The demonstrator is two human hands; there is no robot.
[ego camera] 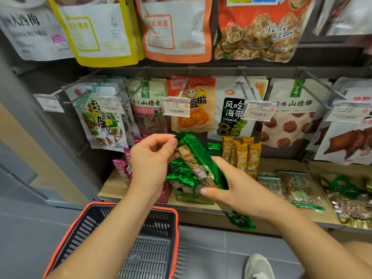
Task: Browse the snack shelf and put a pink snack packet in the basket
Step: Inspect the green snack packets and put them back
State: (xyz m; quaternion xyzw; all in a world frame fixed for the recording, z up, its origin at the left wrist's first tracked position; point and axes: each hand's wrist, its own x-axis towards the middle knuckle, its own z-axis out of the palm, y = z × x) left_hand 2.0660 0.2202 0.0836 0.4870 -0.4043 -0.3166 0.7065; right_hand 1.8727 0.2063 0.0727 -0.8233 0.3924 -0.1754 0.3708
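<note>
Here, in the head view, both hands hold one long green packet slantwise in front of the lower shelf. The left hand pinches the packet's upper end between thumb and curled fingers. The right hand grips its lower half, and the bottom end of the packet sticks out beneath that hand.

The pink snack packets stand upright at the left end of the shelf, partly hidden behind the left hand; neither hand touches them. More green packets sit in a box just behind the held one, with gold packets standing to their right.

The basket, dark with an orange rim, rests on the grey floor below the left forearm, and none of the pink packets lie in the part of it that shows. A pale shoe shows at the bottom right.
</note>
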